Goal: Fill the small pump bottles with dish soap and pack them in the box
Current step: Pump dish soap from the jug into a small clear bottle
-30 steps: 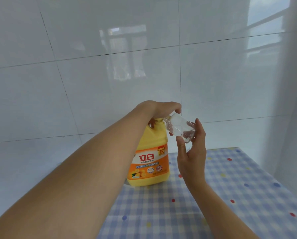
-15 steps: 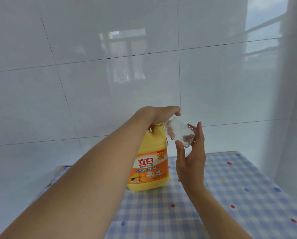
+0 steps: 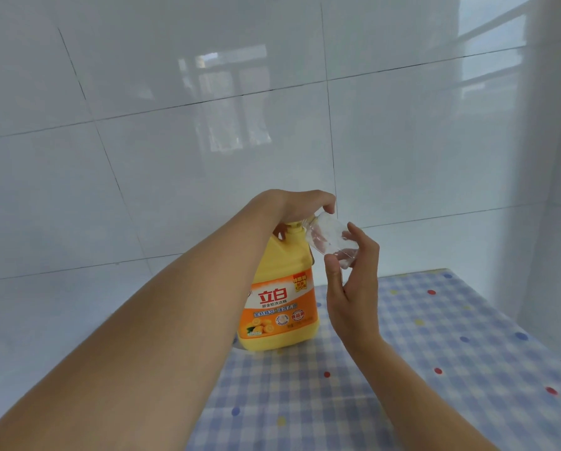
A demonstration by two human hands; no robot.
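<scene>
Left hand [image 3: 300,206] grips the soap jug [image 3: 279,301] at its pump; right hand [image 3: 354,288] pinches the small bottle [image 3: 329,240], tilted to it. Light, likely slippery: hold its body.

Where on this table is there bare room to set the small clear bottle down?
The checked cloth is bare right of the right hand, out to the table's edge, and in front of the soap jug, between the forearms. It is crowded at the jug's pump, where the left hand, small bottle and right hand meet. The left arm hides the cloth left of the jug.
</scene>
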